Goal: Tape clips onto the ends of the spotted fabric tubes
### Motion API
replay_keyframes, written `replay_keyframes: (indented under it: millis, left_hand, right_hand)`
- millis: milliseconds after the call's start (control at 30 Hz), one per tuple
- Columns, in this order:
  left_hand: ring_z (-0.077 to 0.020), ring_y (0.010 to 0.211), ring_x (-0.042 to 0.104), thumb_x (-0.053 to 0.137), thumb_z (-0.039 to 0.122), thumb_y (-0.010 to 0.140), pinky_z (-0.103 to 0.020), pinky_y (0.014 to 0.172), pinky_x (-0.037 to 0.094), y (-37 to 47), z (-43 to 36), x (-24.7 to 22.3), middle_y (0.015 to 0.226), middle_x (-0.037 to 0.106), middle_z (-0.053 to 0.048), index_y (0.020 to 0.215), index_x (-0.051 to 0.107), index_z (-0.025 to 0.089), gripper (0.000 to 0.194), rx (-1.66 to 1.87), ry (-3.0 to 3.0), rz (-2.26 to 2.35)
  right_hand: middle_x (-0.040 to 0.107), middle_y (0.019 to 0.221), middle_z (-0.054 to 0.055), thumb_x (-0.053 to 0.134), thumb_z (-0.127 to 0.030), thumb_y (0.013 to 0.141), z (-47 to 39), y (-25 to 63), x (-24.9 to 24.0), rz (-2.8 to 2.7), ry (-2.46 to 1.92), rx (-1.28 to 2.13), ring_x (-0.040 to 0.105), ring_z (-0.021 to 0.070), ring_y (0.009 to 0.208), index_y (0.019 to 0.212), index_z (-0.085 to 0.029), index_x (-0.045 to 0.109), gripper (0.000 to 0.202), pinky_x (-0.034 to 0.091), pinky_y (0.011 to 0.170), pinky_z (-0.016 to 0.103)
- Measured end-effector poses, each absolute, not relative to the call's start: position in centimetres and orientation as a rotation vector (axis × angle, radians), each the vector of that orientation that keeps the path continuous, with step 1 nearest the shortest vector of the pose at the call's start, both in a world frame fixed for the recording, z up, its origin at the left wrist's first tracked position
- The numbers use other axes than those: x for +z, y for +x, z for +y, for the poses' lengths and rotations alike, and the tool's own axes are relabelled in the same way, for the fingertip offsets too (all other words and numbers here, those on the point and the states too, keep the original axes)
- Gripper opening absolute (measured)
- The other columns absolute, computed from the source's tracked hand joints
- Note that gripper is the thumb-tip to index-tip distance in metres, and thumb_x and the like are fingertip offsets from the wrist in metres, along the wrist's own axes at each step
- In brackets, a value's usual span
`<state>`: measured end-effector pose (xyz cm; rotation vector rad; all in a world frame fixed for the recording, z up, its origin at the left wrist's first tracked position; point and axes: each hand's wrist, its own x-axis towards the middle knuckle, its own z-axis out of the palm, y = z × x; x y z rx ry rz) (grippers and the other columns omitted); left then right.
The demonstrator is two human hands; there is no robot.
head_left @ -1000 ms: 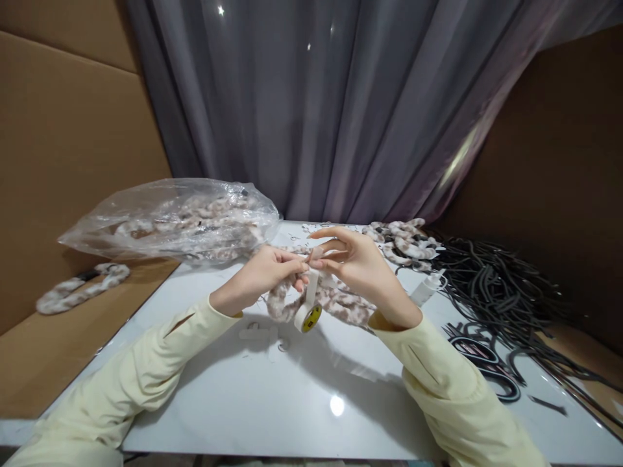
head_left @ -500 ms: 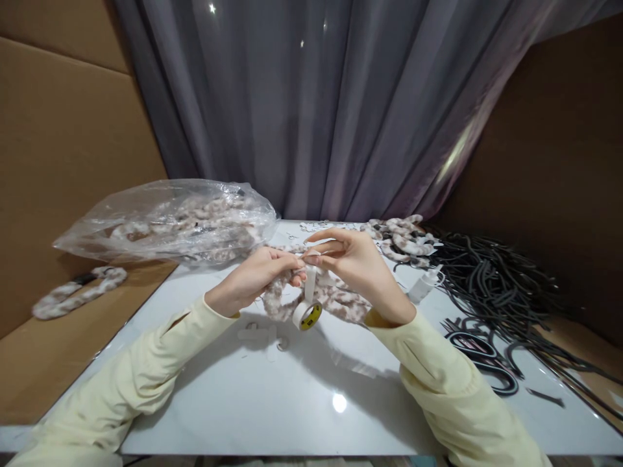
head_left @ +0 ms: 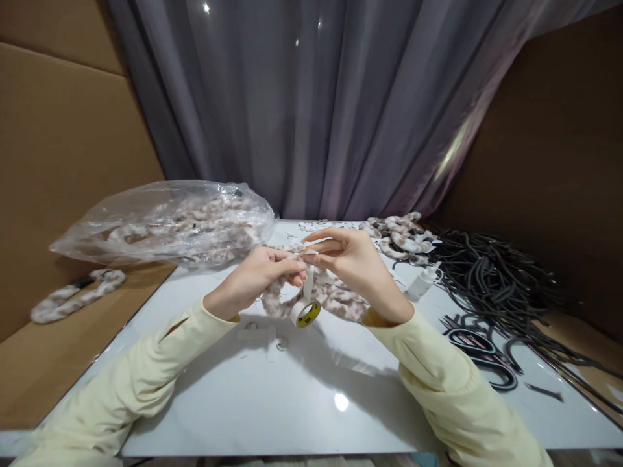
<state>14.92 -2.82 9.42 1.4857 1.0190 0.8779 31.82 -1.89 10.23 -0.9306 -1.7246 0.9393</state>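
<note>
My left hand is closed in a pinch on a fluffy white-and-brown furry strap, part of which hangs below the fingers in a curve. Fingertips of my right hand meet the left ones and pinch the end of white tape at the strap; the exact contact is partly hidden. From there a strip of tape runs down to a tape roll with a yellow inner core, which hangs below both hands. More furry straps lie behind the roll, under my right wrist.
A clear plastic bag of furry straps stands back left, with a single furry loop on cardboard. At right are a white bottle, a heap of black cords and black loops. Further furry straps lie at the back.
Both hands keep nearly the same pinch at the strap and tape. The tape roll hangs slightly higher, and the whole view has shifted a little.
</note>
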Motion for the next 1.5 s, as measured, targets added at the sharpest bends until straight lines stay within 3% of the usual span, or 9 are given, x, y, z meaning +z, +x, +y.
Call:
replay_keyframes:
  millis: [200, 567, 667, 800, 967, 1133, 1367, 1500]
  left_hand:
    - [-0.0083, 0.053, 0.053, 0.063, 0.032, 0.074, -0.017, 0.046, 0.036, 14.7, -2.9, 9.2, 0.061, 0.064, -0.002, 0.058, 0.064, 0.013, 0.025, 0.912, 1.555, 1.075]
    - [-0.0084, 0.057, 0.057, 0.063, 0.026, 0.074, -0.017, 0.056, 0.043, 15.4, -3.6, 9.3, 0.058, 0.064, 0.000, 0.055, 0.065, 0.014, 0.024, 1.011, 1.538, 1.027]
    - [-0.0088, 0.056, 0.055, 0.063, 0.028, 0.074, -0.018, 0.056, 0.042, 15.6, -3.6, 9.1, 0.058, 0.064, -0.001, 0.054, 0.065, 0.013, 0.025, 1.012, 1.530, 1.023]
    - [-0.0082, 0.056, 0.055, 0.063, 0.028, 0.075, -0.018, 0.054, 0.041, 15.4, -3.6, 8.3, 0.061, 0.065, -0.001, 0.056, 0.066, 0.013, 0.025, 1.009, 1.512, 1.023]
    - [-0.0074, 0.058, 0.055, 0.063, 0.026, 0.077, -0.016, 0.056, 0.041, 15.1, -3.8, 7.3, 0.061, 0.064, 0.000, 0.057, 0.065, 0.014, 0.024, 0.991, 1.451, 1.010]
    - [-0.0085, 0.064, 0.058, 0.058, 0.022, 0.079, -0.016, 0.063, 0.043, 15.2, -4.2, 6.9, 0.063, 0.066, 0.000, 0.058, 0.067, 0.015, 0.024, 0.920, 1.456, 0.980]
    - [-0.0090, 0.063, 0.057, 0.057, 0.025, 0.081, -0.016, 0.060, 0.042, 15.2, -4.7, 7.1, 0.066, 0.067, -0.001, 0.061, 0.068, 0.015, 0.025, 0.881, 1.540, 1.000]
    - [-0.0104, 0.066, 0.059, 0.057, 0.027, 0.081, -0.017, 0.062, 0.043, 15.5, -5.0, 7.2, 0.066, 0.067, -0.001, 0.061, 0.068, 0.014, 0.026, 0.879, 1.572, 1.000]
  right_hand:
    - [0.072, 0.075, 0.009, 0.071, -0.019, 0.065, -1.9, 31.7, 10.3, -1.657, -0.876, 0.966, 0.070, 0.0224, 0.075, 0.080, -0.011, 0.066, 0.017, 0.056, 0.067, 0.030]
    - [0.072, 0.083, 0.008, 0.070, -0.019, 0.067, -2.3, 31.2, 9.8, -1.612, -0.851, 0.869, 0.069, 0.0221, 0.080, 0.080, -0.013, 0.070, 0.015, 0.056, 0.074, 0.033]
    - [0.072, 0.088, 0.008, 0.069, -0.021, 0.069, -1.8, 31.2, 9.4, -1.657, -0.851, 0.860, 0.068, 0.0226, 0.083, 0.092, -0.014, 0.069, 0.024, 0.056, 0.074, 0.033]
    - [0.068, 0.095, 0.008, 0.065, -0.025, 0.076, -1.8, 32.0, 8.8, -1.705, -0.934, 0.668, 0.067, 0.0197, 0.079, 0.115, -0.019, 0.055, 0.041, 0.055, 0.066, 0.032]
    - [0.063, 0.090, 0.006, 0.059, -0.019, 0.083, -3.8, 33.2, 7.2, -1.866, -0.789, 0.257, 0.061, 0.0173, 0.084, 0.086, -0.019, 0.065, 0.007, 0.051, 0.075, 0.031]
    - [0.063, 0.100, 0.011, 0.054, -0.010, 0.084, -5.1, 33.3, 5.2, -1.951, -0.725, 0.232, 0.061, 0.0190, 0.093, 0.096, -0.020, 0.071, 0.022, 0.051, 0.075, 0.029]
    - [0.069, 0.090, 0.004, 0.061, -0.019, 0.082, -4.7, 33.2, 4.8, -1.870, -0.813, 0.561, 0.064, 0.0168, 0.083, 0.095, -0.025, 0.073, 0.019, 0.052, 0.073, 0.028]
    - [0.069, 0.088, 0.004, 0.059, -0.018, 0.083, -4.9, 33.2, 5.0, -1.868, -0.802, 0.543, 0.064, 0.0158, 0.080, 0.091, -0.024, 0.073, 0.018, 0.051, 0.070, 0.026]
